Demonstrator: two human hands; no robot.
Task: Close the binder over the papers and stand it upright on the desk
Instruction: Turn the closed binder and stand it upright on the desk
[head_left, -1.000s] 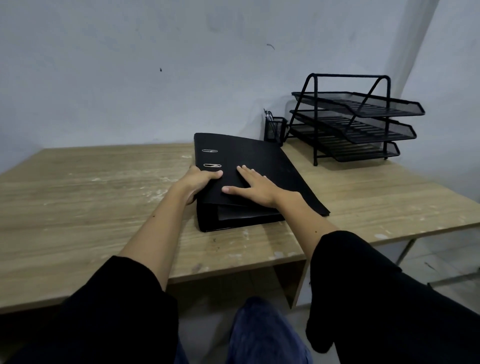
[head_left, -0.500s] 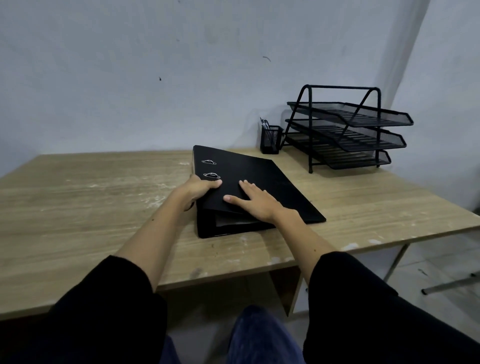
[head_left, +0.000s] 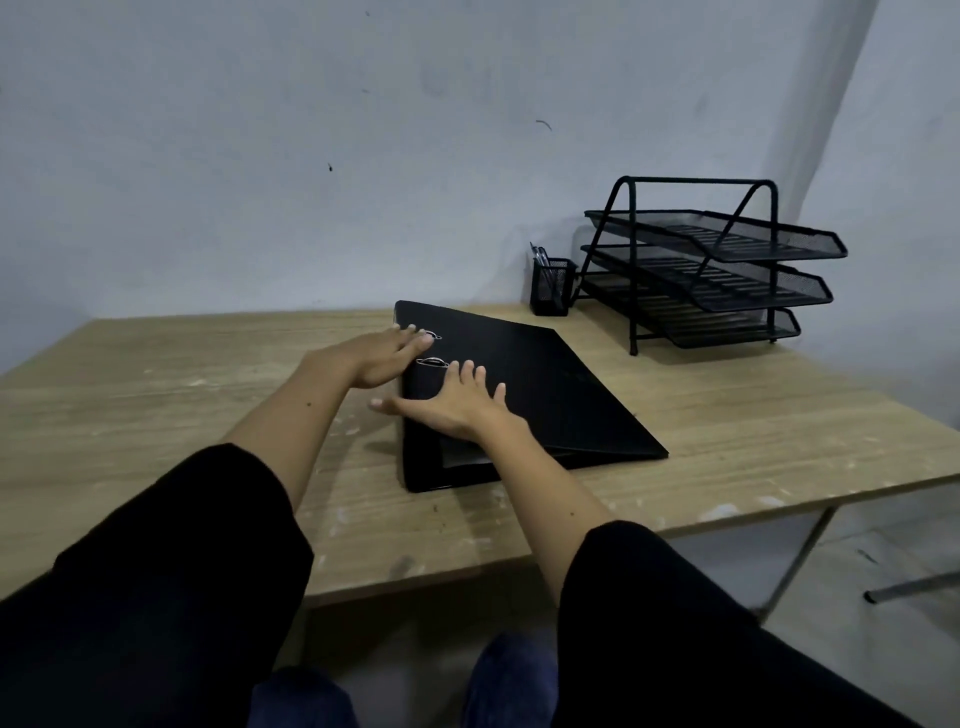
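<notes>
A black binder (head_left: 540, 389) lies flat on the wooden desk (head_left: 182, 415), its cover down and its thick spine along the left. Two metal ring slots show on the cover near the spine. My left hand (head_left: 382, 358) rests on the spine edge farther back, fingers stretched over the cover's corner. My right hand (head_left: 449, 405) lies palm down on the cover near the front, fingers spread, thumb at the spine edge. Dark edges of the contents show in the gap at the binder's near end; the papers inside are otherwise hidden.
A black three-tier mesh paper tray (head_left: 711, 265) stands at the back right against the wall. A black mesh pen cup (head_left: 551, 286) with pens sits beside it, just behind the binder. The desk's front edge (head_left: 467, 566) is close to my knees.
Both hands have slid farther back along the spine side. My left hand has opened from gripping the spine edge to lying flatter. The camera has tilted a little.
</notes>
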